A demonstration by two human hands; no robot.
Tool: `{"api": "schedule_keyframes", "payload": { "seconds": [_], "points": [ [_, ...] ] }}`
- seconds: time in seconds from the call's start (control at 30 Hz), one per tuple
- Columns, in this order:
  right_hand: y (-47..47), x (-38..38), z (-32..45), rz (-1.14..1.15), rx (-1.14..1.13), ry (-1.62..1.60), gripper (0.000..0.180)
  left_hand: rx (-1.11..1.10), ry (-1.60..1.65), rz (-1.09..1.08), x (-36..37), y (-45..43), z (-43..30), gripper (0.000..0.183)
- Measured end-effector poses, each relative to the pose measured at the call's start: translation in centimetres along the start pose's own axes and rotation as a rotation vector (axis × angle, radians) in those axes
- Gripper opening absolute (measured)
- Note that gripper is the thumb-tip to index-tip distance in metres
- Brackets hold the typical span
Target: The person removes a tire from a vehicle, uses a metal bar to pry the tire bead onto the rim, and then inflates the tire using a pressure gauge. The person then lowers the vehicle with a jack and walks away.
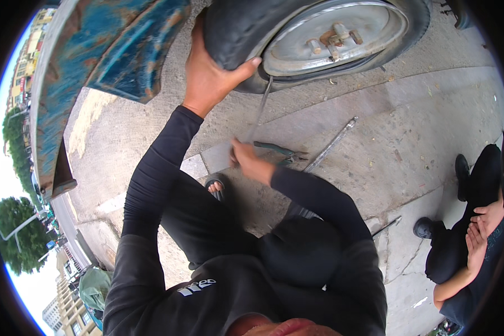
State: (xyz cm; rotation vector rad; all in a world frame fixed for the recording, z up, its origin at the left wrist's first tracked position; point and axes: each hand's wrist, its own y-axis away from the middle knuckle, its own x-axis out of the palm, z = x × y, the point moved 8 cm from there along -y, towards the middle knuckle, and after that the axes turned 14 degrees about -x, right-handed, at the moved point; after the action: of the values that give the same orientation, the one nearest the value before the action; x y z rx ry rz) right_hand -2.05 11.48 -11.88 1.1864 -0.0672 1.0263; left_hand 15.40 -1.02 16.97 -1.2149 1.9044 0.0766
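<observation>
A black rubber tire point(243, 31) on a worn grey metal wheel rim point(294, 46) stands at the top of the view. My left hand point(210, 75) grips the tire's near side, fingers behind the tread and thumb on the sidewall by the rim. With my right hand point(252, 161), somewhat blurred, I hold a thin metal tire lever point(265, 101). The lever's far tip sits at the gap between tire and rim. Close beside that hand, pliers with green handles point(273, 146) lie on the pavement. Rusty studs or nuts point(334, 38) stick out of the wheel's center.
A rusty blue metal panel point(122, 46) of a vehicle stands at the left. Right of the pliers lies a long metal bar point(332, 143), with another rod point(388, 227) farther right. A person in dark clothes point(466, 243) sits or squats at the right, hands together.
</observation>
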Motion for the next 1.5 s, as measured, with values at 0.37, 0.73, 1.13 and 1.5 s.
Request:
{"api": "schedule_keyframes", "payload": {
  "seconds": [0.37,0.73,1.13,1.5],
  "points": [
    [-2.5,0.2,1.9,-0.029,-0.273,0.446,0.054,-0.01,0.091,0.123,1.0,-1.2,-2.4,0.101],
    [13.0,-18.8,22.4,-0.561,-0.798,1.649,0.024,0.038,0.048,0.059,0.6,-0.9,-1.6,0.102],
    [34.7,-13.3,25.7,-0.315,-0.946,1.271,0.037,-0.072,-0.018,0.061,0.1,0.2,-0.1,0.099],
    [33.6,-6.8,28.9,-0.359,-1.396,1.416,0.042,-0.108,-0.011,0.003,-0.2,-0.5,-2.3,0.085]
  ]
}}
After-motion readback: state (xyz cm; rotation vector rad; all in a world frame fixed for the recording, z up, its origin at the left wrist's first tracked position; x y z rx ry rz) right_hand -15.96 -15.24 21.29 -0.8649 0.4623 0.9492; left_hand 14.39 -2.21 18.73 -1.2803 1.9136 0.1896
